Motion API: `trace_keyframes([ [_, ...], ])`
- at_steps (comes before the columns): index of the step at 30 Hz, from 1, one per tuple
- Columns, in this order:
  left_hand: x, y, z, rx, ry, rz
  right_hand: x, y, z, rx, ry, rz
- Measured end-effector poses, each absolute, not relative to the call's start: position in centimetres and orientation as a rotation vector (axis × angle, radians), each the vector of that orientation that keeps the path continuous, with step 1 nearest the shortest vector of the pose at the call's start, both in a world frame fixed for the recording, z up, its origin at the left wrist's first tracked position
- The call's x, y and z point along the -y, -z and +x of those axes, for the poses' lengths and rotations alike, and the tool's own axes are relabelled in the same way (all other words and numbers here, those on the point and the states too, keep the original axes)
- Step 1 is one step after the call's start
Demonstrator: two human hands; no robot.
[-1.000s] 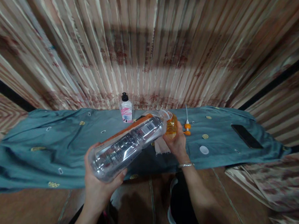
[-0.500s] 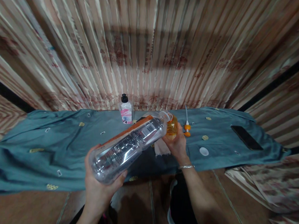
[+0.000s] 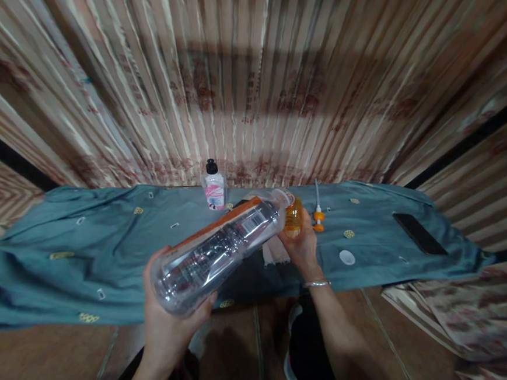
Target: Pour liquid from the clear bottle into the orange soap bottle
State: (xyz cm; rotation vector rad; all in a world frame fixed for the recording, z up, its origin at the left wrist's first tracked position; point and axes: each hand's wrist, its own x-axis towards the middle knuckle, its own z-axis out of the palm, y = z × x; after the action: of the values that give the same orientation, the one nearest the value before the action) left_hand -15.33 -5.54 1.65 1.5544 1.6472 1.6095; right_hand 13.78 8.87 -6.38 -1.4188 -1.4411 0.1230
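Note:
My left hand (image 3: 173,312) is closed around the base of a large clear plastic bottle (image 3: 217,257) with an orange label. The bottle is tilted, its neck pointing up and right toward a smaller bottle of amber liquid (image 3: 294,218). My right hand (image 3: 304,246) grips that smaller bottle, and a bracelet circles the wrist. The two bottle mouths meet or nearly meet; exact contact I cannot tell. Just right of my right hand lies an orange pump top (image 3: 318,220) with a pale tube. A pale fringed cloth (image 3: 275,251) lies partly hidden beneath the bottles.
A clear bottle with a black cap and pink label (image 3: 214,188) stands at the back of the teal cloth-covered table (image 3: 117,244). At right lie a white round cap (image 3: 347,257) and a black phone-like slab (image 3: 419,233). Pleated curtains (image 3: 253,84) hang behind.
Almost nothing differs. Both hands hold the bottles in nearly the same tilted pose, with only a very slight shift.

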Motion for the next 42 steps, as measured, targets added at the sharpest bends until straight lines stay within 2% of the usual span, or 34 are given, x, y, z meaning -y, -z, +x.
trace_keyframes([
  [11, 5.7, -1.1, -15.6, -1.670, -1.597, 1.446, -8.8, 6.3, 13.8, 1.447, -0.117, -1.431],
  [20, 5.9, -2.7, -13.8, -1.676, -1.714, 1.247, -8.8, 6.2, 13.7, 1.415, -0.120, -1.443],
  [30, 5.9, -1.8, -15.5, -1.689, -1.600, 1.620, -8.8, 6.3, 13.9, 1.439, -0.142, -1.463],
  [42, 6.0, -2.3, -15.2, -1.686, -1.601, 1.477, -8.8, 6.3, 13.8, 1.450, -0.089, -1.445],
])
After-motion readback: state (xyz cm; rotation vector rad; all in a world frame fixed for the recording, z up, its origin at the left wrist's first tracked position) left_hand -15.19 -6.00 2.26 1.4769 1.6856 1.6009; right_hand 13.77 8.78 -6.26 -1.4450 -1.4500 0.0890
